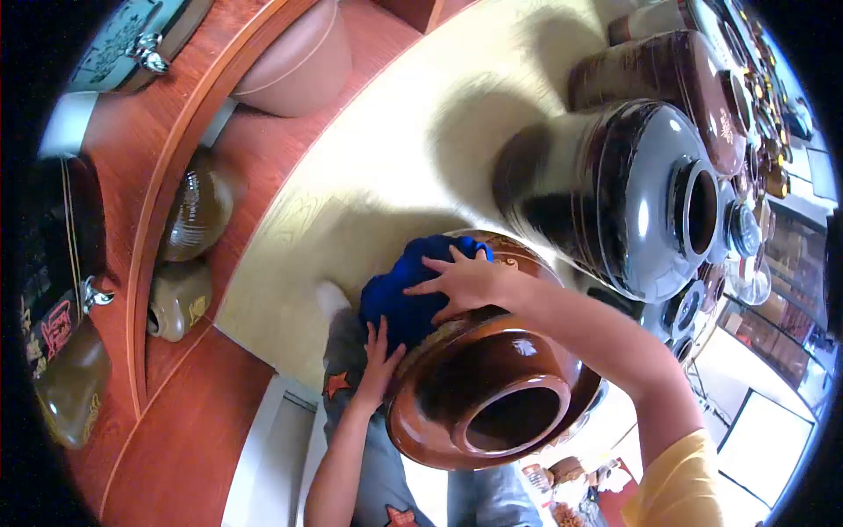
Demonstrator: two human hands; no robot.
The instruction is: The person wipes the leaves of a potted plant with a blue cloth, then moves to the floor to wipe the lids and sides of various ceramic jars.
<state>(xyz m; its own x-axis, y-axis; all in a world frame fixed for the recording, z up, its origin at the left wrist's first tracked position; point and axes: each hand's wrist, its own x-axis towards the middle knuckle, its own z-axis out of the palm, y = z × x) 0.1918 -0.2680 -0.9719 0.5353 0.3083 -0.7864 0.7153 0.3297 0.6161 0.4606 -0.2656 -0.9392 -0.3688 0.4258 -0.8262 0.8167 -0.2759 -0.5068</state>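
Blue cloth (399,294), crumpled, against brown jar (436,386)

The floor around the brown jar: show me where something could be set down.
Widest patch: pale floor between the red shelving and the dark jar. Smaller: between the shelving and the foot. Crowded: beyond the dark jar, among more jars, and beside the brown jar, with left hand, right hand and blue cloth.

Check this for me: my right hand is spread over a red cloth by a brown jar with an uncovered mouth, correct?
Not quite: the cloth is blue, not red, as the head view shows. Your right hand is spread over it by the brown jar, whose mouth is uncovered.
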